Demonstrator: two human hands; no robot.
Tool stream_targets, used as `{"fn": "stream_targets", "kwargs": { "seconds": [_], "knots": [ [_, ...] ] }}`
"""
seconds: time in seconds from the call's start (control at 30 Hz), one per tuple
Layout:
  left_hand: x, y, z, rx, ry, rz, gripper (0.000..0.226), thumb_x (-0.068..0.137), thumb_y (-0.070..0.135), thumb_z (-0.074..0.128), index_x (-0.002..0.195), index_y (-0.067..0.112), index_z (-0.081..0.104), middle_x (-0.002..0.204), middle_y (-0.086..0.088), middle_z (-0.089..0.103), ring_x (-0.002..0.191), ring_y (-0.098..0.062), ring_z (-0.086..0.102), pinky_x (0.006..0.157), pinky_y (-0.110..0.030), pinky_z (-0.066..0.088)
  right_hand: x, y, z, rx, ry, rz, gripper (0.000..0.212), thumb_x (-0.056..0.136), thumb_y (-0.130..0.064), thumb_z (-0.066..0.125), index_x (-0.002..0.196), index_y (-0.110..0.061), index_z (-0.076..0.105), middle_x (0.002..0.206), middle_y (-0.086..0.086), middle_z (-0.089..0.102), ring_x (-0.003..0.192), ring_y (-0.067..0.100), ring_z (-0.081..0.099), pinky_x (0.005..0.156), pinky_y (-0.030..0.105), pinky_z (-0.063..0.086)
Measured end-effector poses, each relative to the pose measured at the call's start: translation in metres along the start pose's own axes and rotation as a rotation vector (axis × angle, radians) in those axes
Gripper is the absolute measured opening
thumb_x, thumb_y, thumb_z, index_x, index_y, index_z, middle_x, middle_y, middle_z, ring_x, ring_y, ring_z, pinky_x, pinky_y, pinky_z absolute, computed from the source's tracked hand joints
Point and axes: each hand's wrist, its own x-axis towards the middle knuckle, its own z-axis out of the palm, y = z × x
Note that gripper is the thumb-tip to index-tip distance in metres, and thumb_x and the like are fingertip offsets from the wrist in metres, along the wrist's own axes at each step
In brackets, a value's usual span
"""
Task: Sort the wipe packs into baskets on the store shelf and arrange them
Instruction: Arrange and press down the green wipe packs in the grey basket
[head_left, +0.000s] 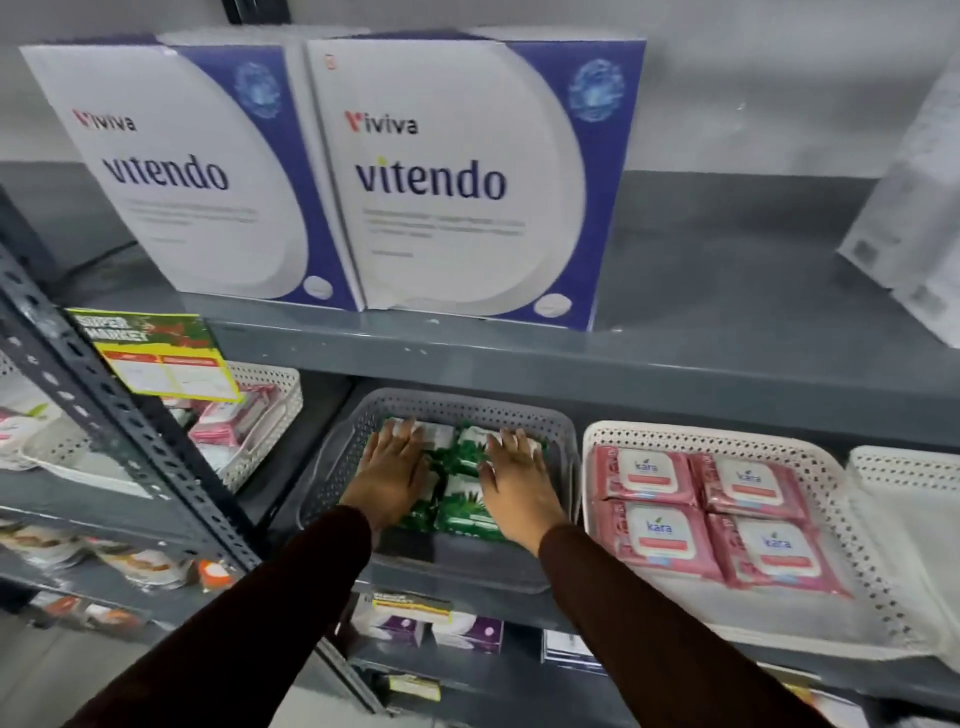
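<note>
Hands first: your left hand (392, 467) and right hand (517, 480) both lie palm-down, fingers extended and slightly spread, pressing flat on the green wipe packs (460, 501) without gripping any. Your dark-sleeved forearms reach forward and converge slightly toward the grey basket (467, 408), wrists nearly straight. The green packs lie flat inside that basket in rows, labels up; which way their long axes run cannot be told under your hands. Just beside it to your right, a white basket (841, 525) holds four pink wipe packs (698, 512) lying flat, two by two, printed faces up. Farther up, two white-and-blue boxes (322, 176) stand upright, side by side and touching, on the upper shelf (727, 291).
</note>
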Motion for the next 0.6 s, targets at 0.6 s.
{"fn": "stream_targets", "kwargs": {
  "seconds": [0.6],
  "knots": [
    [0.035, -0.025, 0.017, 0.100, -0.130, 0.114, 0.060, 0.103, 0.040, 0.019, 0.156, 0.014, 0.007, 0.163, -0.001, 0.003, 0.149, -0.020, -0.003, 0.121, -0.038, 0.000, 0.043, -0.012, 0.043, -0.209, -0.053, 0.055, 0.060, 0.101, -0.040, 0.016, 0.155, -0.013, 0.016, 0.163, 0.010, 0.019, 0.151, 0.027, 0.013, 0.123, 0.051, 0.007]
  ]
}}
